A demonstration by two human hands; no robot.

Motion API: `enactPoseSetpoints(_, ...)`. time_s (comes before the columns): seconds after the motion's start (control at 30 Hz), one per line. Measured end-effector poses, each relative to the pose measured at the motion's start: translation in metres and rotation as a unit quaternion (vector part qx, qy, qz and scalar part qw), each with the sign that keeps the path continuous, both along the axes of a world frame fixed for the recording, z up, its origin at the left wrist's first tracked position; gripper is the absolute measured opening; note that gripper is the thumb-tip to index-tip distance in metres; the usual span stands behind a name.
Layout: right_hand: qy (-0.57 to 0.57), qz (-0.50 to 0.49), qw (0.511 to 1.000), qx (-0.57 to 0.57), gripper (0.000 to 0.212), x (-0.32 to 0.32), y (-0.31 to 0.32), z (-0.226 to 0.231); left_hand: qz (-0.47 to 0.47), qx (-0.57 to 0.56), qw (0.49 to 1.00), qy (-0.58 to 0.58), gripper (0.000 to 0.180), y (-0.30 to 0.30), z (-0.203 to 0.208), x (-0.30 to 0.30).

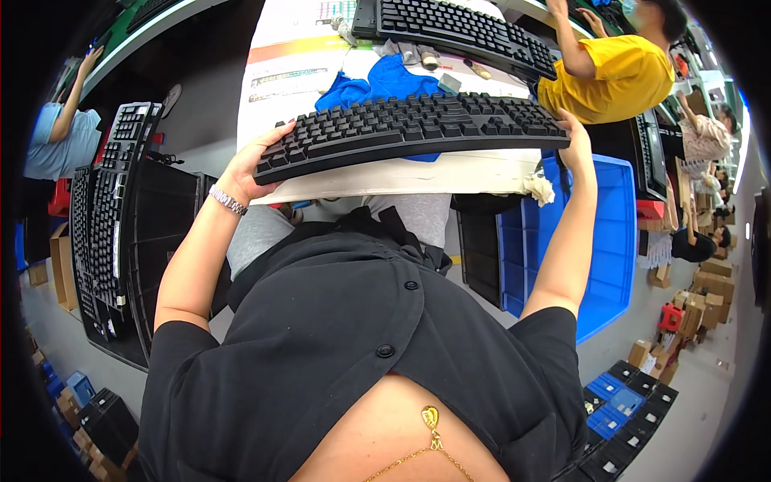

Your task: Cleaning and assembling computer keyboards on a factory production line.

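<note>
Between my two hands is a black full-size keyboard (401, 132), keys facing up, held over the near part of the table. My left hand (250, 165) grips its left end, with the thumb side along the edge. At the other end my right hand (575, 145) closes round the right short side; some of its fingers are hidden behind the keyboard. Under and behind the keyboard lies a blue cloth (385, 78). A small grey block (450, 83) rests beside the cloth, and a second black keyboard (462, 34) lies farther back.
Papers cover the white table (353, 186). At my right stands a blue crate (606, 241); at my left, more keyboards (108, 217) are stacked by a black bin (169, 241). A person in a yellow shirt (614, 79) is close by at the far right. Cardboard boxes (711, 289) sit beyond.
</note>
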State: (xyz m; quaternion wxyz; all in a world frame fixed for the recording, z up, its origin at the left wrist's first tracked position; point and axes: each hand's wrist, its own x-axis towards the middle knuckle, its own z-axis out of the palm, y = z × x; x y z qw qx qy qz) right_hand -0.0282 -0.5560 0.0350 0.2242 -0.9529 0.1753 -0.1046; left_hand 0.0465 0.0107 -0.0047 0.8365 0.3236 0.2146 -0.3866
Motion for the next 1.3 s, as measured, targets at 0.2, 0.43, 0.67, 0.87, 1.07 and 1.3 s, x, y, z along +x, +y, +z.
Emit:
enactPoseSetpoints(0.2, -0.300, -0.073, 0.946, -0.103, 0.059, -0.019, 0.099, 0.035, 0.016, 0.050, 0.998, 0.021, 0.026, 0.005, 0.005, -0.011)
enactPoseSetpoints(0.43, -0.296, 0.049, 0.950, -0.090, 0.126, -0.034, 0.249, -0.007, -0.011, 0.084, 0.996, 0.029, 0.027, -0.008, 0.020, -0.018)
enactPoseSetpoints(0.67, -0.274, 0.041, 0.957, -0.086, 0.128, -0.035, 0.274, -0.029, -0.015, 0.115, 0.992, 0.046, 0.026, -0.007, 0.020, -0.016)
enactPoseSetpoints(0.87, -0.262, -0.071, 0.963, 0.008, 0.123, -0.031, 0.244, -0.027, -0.020, 0.132, 0.990, 0.049, 0.027, -0.006, 0.021, -0.016)
enactPoseSetpoints(1.07, -0.263, -0.165, 0.950, 0.022, 0.119, -0.027, 0.182, -0.047, -0.015, 0.134, 0.990, 0.045, 0.028, -0.011, 0.026, -0.017)
enactPoseSetpoints(1.3, -0.252, -0.066, 0.966, -0.003, 0.116, -0.024, 0.247, -0.035, -0.020, 0.145, 0.988, 0.043, 0.029, -0.009, 0.021, -0.014)
